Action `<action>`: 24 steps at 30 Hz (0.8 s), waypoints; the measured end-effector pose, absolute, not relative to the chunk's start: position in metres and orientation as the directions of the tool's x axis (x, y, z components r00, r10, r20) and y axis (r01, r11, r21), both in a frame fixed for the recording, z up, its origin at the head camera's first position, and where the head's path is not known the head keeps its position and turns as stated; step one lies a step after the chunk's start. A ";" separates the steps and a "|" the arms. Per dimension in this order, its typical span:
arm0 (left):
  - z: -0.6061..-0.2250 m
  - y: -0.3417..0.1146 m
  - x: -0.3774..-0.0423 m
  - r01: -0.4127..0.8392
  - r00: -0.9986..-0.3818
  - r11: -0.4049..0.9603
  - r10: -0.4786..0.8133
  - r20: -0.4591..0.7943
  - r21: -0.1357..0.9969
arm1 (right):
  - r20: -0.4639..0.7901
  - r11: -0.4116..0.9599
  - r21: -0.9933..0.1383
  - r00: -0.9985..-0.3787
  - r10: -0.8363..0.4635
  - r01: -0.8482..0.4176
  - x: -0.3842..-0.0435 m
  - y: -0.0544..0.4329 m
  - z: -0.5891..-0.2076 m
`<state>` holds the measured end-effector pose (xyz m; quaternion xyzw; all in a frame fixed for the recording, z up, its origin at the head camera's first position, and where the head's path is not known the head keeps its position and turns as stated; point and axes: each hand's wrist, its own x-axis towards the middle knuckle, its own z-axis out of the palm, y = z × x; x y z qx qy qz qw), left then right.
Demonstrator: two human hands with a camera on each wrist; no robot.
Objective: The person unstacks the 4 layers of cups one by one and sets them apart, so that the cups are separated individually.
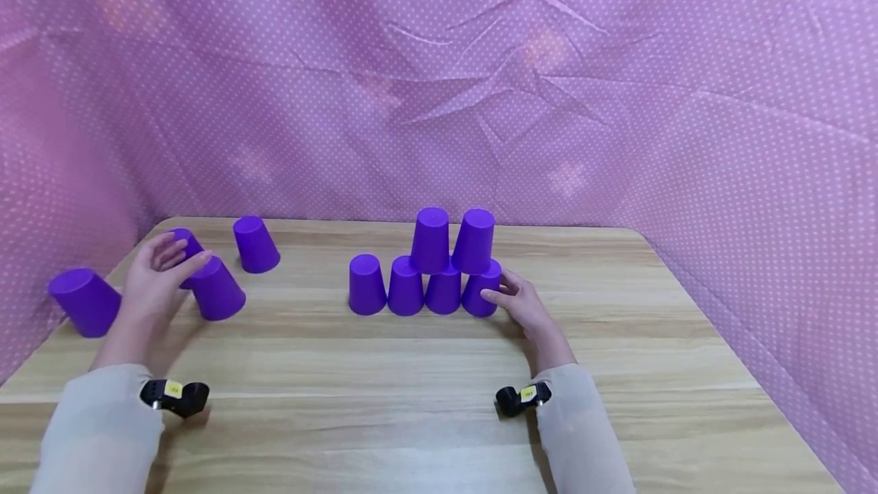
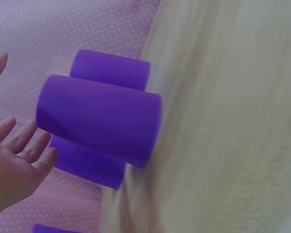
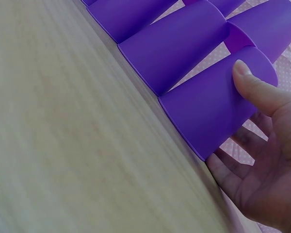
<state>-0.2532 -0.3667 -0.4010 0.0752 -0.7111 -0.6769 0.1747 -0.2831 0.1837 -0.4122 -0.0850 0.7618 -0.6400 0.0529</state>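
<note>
In the head view, upside-down purple cups form a row, with two more resting on top of its right part. My right hand [image 1: 527,305] grips the rightmost bottom cup [image 1: 480,297], thumb on its near side and fingers round the right; the right wrist view shows this cup [image 3: 208,104] standing on the table. My left hand [image 1: 152,280], fingers spread, hovers by a loose cup [image 1: 218,292] and holds nothing. The hand partly hides another cup [image 1: 184,241] behind it. In the left wrist view the palm [image 2: 14,165] faces the nearest cup [image 2: 99,119], a small gap seeming to part them.
One more upside-down cup [image 1: 88,303] stands at the table's left edge, and another [image 1: 256,245] toward the back left. Two upper cups [image 1: 430,241] straddle the row below. A pink dotted cloth [image 1: 439,97] hangs round the wooden table [image 1: 384,402].
</note>
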 end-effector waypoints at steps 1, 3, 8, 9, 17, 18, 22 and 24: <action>-0.398 -0.366 -0.254 0.123 -0.927 0.094 -0.345 0.149 0.988 | 0.033 0.166 -0.984 -0.978 -0.206 -0.068 -0.281 0.183 -0.409; -0.392 -0.367 -0.256 0.120 -0.923 0.166 -0.344 0.172 0.979 | 0.036 0.165 -0.984 -0.976 -0.216 -0.073 -0.279 0.182 -0.405; -0.378 -0.364 -0.265 0.112 -0.915 0.255 -0.350 0.199 0.961 | 0.036 0.174 -0.982 -0.975 -0.220 -0.076 -0.271 0.178 -0.393; -0.376 -0.364 -0.268 0.123 -0.917 0.226 -0.347 0.198 0.966 | 0.038 0.170 -0.982 -0.975 -0.219 -0.076 -0.272 0.178 -0.393; -0.350 -0.327 -0.270 0.250 -0.920 0.106 -0.285 0.271 0.962 | 0.025 0.166 -0.984 -0.978 -0.209 -0.061 -0.280 0.181 -0.405; -0.345 -0.318 -0.267 0.273 -0.916 0.069 -0.287 0.281 0.960 | 0.026 0.169 -0.984 -0.978 -0.207 -0.062 -0.281 0.181 -0.407; -0.326 -0.287 -0.263 0.306 -0.918 0.071 -0.244 0.314 0.949 | 0.032 0.169 -0.983 -0.981 -0.192 -0.065 -0.282 0.182 -0.410; -0.319 -0.271 -0.261 0.318 -0.916 0.088 -0.228 0.330 0.944 | 0.037 0.168 -0.983 -0.982 -0.186 -0.069 -0.283 0.182 -0.410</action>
